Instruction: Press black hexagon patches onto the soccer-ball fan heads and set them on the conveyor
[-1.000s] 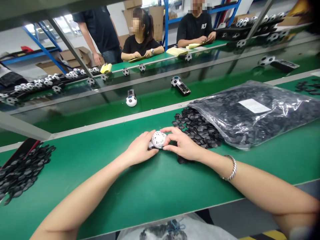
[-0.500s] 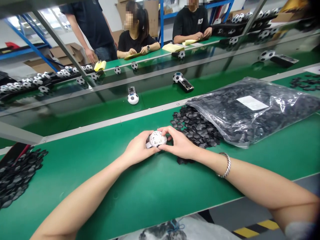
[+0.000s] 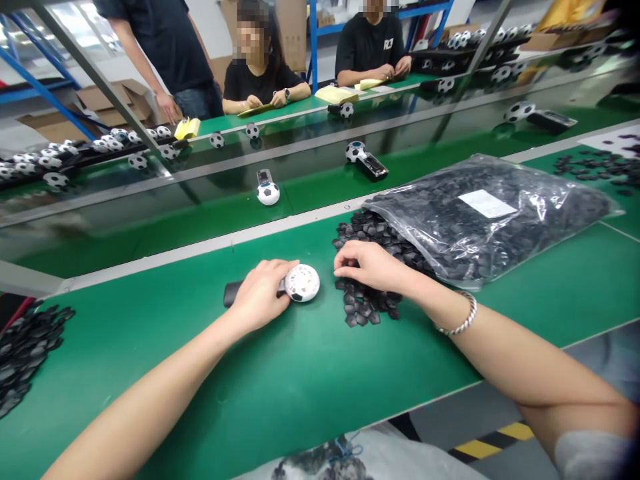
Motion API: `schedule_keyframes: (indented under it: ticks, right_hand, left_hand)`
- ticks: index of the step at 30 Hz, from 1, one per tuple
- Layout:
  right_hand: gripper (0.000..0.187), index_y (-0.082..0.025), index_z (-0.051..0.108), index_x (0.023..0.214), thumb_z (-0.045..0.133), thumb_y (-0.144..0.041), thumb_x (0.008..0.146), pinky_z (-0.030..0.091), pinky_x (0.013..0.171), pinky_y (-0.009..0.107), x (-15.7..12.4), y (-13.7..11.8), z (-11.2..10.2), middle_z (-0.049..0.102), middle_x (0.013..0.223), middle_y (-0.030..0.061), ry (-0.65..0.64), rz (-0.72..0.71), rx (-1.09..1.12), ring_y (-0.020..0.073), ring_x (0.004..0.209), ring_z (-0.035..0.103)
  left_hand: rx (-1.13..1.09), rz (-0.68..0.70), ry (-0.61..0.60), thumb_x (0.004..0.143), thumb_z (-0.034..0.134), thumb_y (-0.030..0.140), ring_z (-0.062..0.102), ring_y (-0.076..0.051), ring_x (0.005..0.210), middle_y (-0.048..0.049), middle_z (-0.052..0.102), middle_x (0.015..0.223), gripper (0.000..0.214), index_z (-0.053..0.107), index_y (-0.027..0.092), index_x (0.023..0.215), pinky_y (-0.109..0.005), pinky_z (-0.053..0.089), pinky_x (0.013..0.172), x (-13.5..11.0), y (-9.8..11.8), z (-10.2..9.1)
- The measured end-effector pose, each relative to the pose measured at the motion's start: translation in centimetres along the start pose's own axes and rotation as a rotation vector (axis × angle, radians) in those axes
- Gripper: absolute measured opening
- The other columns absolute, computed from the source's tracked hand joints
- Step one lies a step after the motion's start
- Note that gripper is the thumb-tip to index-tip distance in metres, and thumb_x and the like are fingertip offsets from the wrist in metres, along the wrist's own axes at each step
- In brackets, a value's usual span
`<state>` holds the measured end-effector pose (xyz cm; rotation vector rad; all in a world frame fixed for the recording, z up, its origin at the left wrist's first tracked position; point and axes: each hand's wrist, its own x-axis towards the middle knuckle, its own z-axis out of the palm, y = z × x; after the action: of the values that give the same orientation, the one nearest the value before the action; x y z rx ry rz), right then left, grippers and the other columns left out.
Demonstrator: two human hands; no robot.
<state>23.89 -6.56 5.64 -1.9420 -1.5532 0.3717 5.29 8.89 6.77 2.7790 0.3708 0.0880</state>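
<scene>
My left hand (image 3: 261,292) is closed round the neck of a football-shaped device, gripping it near its black handle. The white round head (image 3: 303,283) of that device faces up, with holes in its surface and a black patch at its lower edge. My right hand (image 3: 367,267) hovers at the left side of a heap of black pentagon pieces (image 3: 364,308), apart from the device. Its thumb and fingers are pinched together; what they hold, if anything, is too small or hidden to tell. A silver bracelet circles the right wrist.
Behind the heap lies a clear plastic bag (image 3: 493,230) full of black pieces. More black pieces (image 3: 30,350) lie at far left. Beyond the metal edge, a conveyor carries football devices (image 3: 268,192). Several people (image 3: 263,80) are across the line, with rows of football heads (image 3: 107,143).
My right hand has left the device and moved right to the black pieces. The left hand has shifted left with the device, turning it so its handle shows. The camera view has shifted slightly.
</scene>
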Motion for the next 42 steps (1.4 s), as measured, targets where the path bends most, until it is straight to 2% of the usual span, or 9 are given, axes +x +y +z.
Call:
schedule_keyframes:
  ticks: [4,7,10,13,18,22,27,34,42]
  right_hand:
    - [0.009,-0.02,0.067,0.08,0.066,-0.025,0.072,0.04,0.063,0.024,-0.6,-0.6,-0.2,0.063,0.083,0.0019,-0.185,0.022,-0.223,0.0152,0.075,0.057]
    - [0.008,-0.019,0.067,0.078,0.062,-0.025,0.076,0.038,0.062,0.026,-0.9,-2.1,0.5,0.065,0.083,0.0045,-0.247,-0.01,-0.451,0.0192,0.08,0.058]
    - [0.012,-0.014,0.065,0.073,0.054,-0.014,0.079,0.037,0.062,0.029,-1.3,-3.3,1.5,0.064,0.077,0.0096,-0.256,-0.087,-0.672,0.0217,0.076,0.058]
    - [0.015,-0.011,0.063,0.076,0.049,-0.009,0.08,0.038,0.063,0.032,-1.4,-3.5,1.9,0.062,0.075,0.0117,-0.195,-0.125,-0.727,0.0233,0.075,0.057]
    - [0.022,-0.013,0.061,0.102,0.046,-0.013,0.085,0.044,0.07,0.026,-1.4,-3.1,1.3,0.061,0.09,0.0087,-0.036,-0.118,-0.307,0.0167,0.082,0.057]
    - [0.014,-0.016,0.064,0.092,0.052,-0.015,0.084,0.044,0.076,0.022,-1.6,-3.7,1.1,0.065,0.089,0.0036,0.049,-0.201,0.012,0.0122,0.083,0.059]
    - [0.011,-0.017,0.064,0.085,0.054,-0.016,0.082,0.044,0.073,0.022,-1.8,-4.2,1.3,0.067,0.085,0.0022,0.075,-0.163,0.13,0.0119,0.079,0.06]
    - [0.004,-0.017,0.063,0.076,0.058,-0.017,0.078,0.043,0.066,0.023,-1.6,-3.9,2.7,0.061,0.075,0.0001,0.041,-0.048,0.328,0.0104,0.068,0.055]
    - [0.01,-0.016,0.056,0.069,0.064,-0.022,0.072,0.043,0.066,0.026,-1.0,-3.2,3.3,0.05,0.078,0.0005,0.056,0.001,0.343,0.0113,0.071,0.049]
  left_hand:
    - [0.078,0.007,-0.003,0.067,0.045,0.006,0.048,-0.025,0.092,-0.0069,0.057,0.101,0.061,0.047,0.022,0.125,-0.039,0.042,0.08,0.2,-0.2,-0.1]
    - [0.091,0.038,0.02,0.067,0.042,0.003,0.046,-0.026,0.099,-0.0064,0.059,0.101,0.062,0.047,0.022,0.126,-0.044,0.038,0.086,0.2,-0.1,0.1]
    - [0.075,0.047,0.034,0.067,0.039,0.001,0.04,-0.027,0.113,-0.0034,0.061,0.108,0.065,0.044,0.024,0.128,-0.051,0.027,0.098,0.1,-0.2,0.3]
    - [0.0,0.069,-0.04,0.067,0.044,0.006,0.031,-0.027,0.125,-0.0015,0.053,0.125,0.069,0.036,0.026,0.133,-0.055,0.013,0.106,-0.1,-0.4,0.3]
    - [-0.046,0.072,-0.053,0.068,0.063,0.039,0.027,-0.031,0.127,-0.0048,0.048,0.129,0.078,0.029,0.025,0.136,-0.056,0.005,0.107,-0.5,-0.2,0.7]
    - [-0.046,0.026,-0.024,0.069,0.062,0.047,0.028,-0.03,0.126,-0.0031,0.049,0.128,0.077,0.03,0.026,0.135,-0.056,0.006,0.107,-0.4,0.2,1.1]
    - [-0.055,0.005,-0.032,0.067,0.064,0.047,0.028,-0.031,0.126,-0.0029,0.05,0.129,0.076,0.033,0.026,0.134,-0.056,0.006,0.107,-0.2,0.4,1.1]
    - [-0.085,-0.027,0.002,0.063,0.057,0.067,0.03,-0.031,0.126,-0.0057,0.051,0.127,0.082,0.039,0.024,0.13,-0.057,0.005,0.107,-0.2,0.9,1.0]
    - [-0.106,-0.069,0.048,0.066,0.061,0.056,0.035,-0.029,0.123,-0.0042,0.055,0.121,0.066,0.048,0.026,0.122,-0.056,0.007,0.107,-0.2,1.2,1.1]
